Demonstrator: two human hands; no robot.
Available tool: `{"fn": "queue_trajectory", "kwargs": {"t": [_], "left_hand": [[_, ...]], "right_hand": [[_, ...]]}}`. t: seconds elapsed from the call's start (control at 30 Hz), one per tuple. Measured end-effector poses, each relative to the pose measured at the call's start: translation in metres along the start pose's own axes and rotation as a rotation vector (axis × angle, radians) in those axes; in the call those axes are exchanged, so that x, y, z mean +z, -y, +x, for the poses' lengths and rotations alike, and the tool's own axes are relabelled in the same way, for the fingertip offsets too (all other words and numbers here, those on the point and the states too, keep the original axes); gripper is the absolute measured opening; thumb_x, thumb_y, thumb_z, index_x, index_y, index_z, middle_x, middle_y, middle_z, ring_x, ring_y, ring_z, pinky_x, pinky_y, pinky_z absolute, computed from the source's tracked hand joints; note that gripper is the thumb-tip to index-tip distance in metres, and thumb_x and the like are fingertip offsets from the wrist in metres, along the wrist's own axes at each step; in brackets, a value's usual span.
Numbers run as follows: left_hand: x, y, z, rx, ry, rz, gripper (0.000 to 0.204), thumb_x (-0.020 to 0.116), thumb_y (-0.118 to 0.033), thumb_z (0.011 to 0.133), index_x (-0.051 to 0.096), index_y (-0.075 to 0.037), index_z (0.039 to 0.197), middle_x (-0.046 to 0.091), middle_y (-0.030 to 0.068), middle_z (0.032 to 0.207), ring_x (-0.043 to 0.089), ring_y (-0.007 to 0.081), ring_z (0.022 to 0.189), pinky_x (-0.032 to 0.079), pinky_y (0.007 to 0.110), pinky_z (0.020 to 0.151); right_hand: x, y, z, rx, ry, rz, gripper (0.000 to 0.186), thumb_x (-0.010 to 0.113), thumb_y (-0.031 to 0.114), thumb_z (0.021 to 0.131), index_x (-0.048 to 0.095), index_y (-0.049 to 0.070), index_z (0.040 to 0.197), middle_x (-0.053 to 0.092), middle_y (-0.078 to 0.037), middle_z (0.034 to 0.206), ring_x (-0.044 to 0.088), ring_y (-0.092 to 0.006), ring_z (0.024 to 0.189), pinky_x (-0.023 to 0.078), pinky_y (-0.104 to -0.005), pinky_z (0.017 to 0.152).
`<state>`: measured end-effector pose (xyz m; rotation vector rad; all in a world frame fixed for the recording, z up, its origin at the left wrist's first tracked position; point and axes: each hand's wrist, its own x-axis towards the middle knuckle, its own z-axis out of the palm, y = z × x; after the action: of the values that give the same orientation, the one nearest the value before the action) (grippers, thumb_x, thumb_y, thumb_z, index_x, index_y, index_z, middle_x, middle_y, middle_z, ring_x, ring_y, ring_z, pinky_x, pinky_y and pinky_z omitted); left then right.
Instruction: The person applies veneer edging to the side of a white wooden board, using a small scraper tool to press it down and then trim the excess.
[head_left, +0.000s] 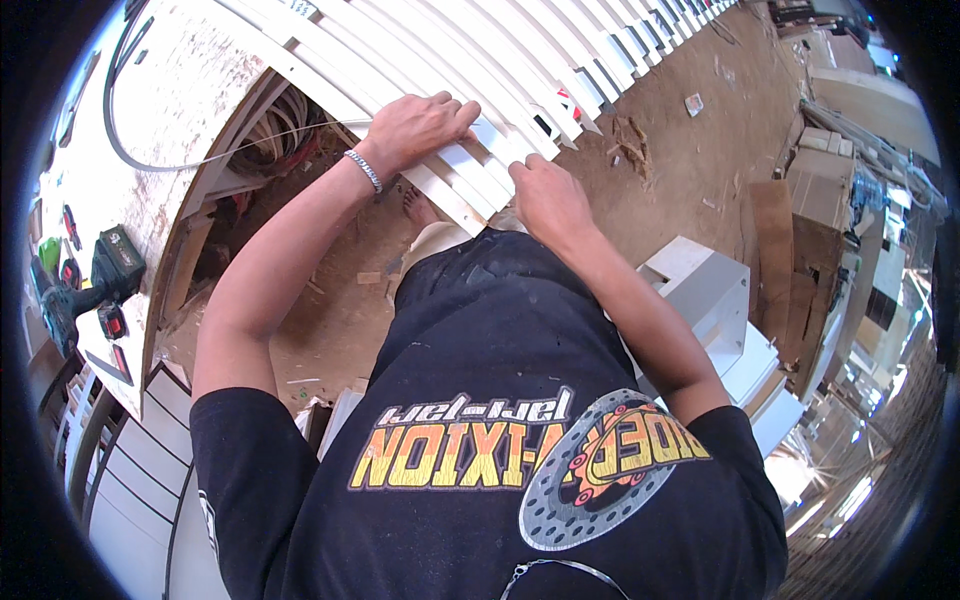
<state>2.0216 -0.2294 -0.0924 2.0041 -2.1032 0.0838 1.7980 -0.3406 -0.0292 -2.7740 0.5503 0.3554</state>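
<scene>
Black T-shirt (pixel 450 350) is nearest us. White slats (pixel 441 196) lie beneath our left hand (pixel 418 130), its grip unclear; our right hand (pixel 552 200) pinches their ends. Parallel layout appears done; end alignment, unfinished.

This is a workshop, seemingly for woodwork: a cordless power tool (pixel 92 297) lies on a worn tabletop (pixel 190 90) beside long white slats (pixel 420 60). Scraps (pixel 630 150) litter the brown floor (pixel 690 185) (dusty-looking, too).
</scene>
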Motion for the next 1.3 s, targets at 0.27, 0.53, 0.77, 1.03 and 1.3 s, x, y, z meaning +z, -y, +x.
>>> {"fn": "queue_trajectory", "kwargs": {"t": [0.27, 0.53, 0.77, 1.03, 1.3], "left_hand": [[-0.002, 0.000, 0.001, -0.021, 0.010, -0.038, 0.036, 0.057, -0.045, 0.105, 0.051, -0.010, 0.101, 0.065, 0.0050, 0.081, 0.072, 0.0220, 0.078, 0.061, 0.037, 0.061], [-0.012, -0.005, 0.001, -0.156, 0.094, -0.166, 0.043, 0.062, -0.049, 0.101, 0.052, -0.008, 0.108, 0.067, 0.0105, 0.082, 0.073, 0.0290, 0.080, 0.058, 0.041, 0.065], [-0.026, 0.003, 0.023, -0.286, 0.295, -0.299, 0.063, 0.074, -0.054, 0.090, 0.052, -0.006, 0.125, 0.071, 0.0165, 0.081, 0.073, 0.0390, 0.084, 0.057, 0.049, 0.071], [-0.091, -0.034, 0.041, -0.502, 0.437, -0.396, 0.081, 0.076, -0.040, 0.096, 0.033, -0.009, 0.157, 0.073, 0.0216, 0.081, 0.074, 0.0424, 0.083, 0.058, 0.051, 0.073], [-0.160, -0.034, 0.038, -0.649, 0.293, -0.654, 0.032, 0.068, -0.031, 0.103, 0.069, 0.000, 0.108, 0.074, 0.0168, 0.083, 0.072, 0.0326, 0.074, 0.056, 0.043, 0.072]], "right_hand": [[0.007, -0.010, 0.008, -0.038, -0.002, -0.016, 0.010, 0.063, 0.007, 0.088, 0.071, 0.003, 0.093, 0.071, -0.018, 0.091, 0.074, -0.0396, 0.088, 0.061, -0.0498, 0.077], [0.002, -0.006, 0.022, -0.008, 0.179, -0.067, 0.017, 0.062, 0.012, 0.087, 0.075, 0.004, 0.096, 0.075, -0.021, 0.091, 0.076, -0.0399, 0.090, 0.061, -0.0508, 0.079], [-0.023, -0.010, 0.057, 0.027, 0.477, -0.077, 0.023, 0.066, 0.015, 0.084, 0.079, 0.003, 0.099, 0.077, -0.024, 0.104, 0.077, -0.0402, 0.096, 0.062, -0.0491, 0.083], [-0.066, -0.014, 0.051, -0.047, -0.167, 0.803, 0.033, 0.079, 0.029, 0.094, 0.071, 0.000, 0.107, 0.074, -0.011, 0.098, 0.072, -0.0262, 0.100, 0.056, -0.0370, 0.088], [-0.069, -0.051, 0.066, -0.104, -0.117, 1.419, 0.019, 0.074, 0.016, 0.101, 0.069, 0.001, 0.109, 0.070, -0.003, 0.091, 0.064, -0.0107, 0.087, 0.054, -0.0294, 0.081]]}}
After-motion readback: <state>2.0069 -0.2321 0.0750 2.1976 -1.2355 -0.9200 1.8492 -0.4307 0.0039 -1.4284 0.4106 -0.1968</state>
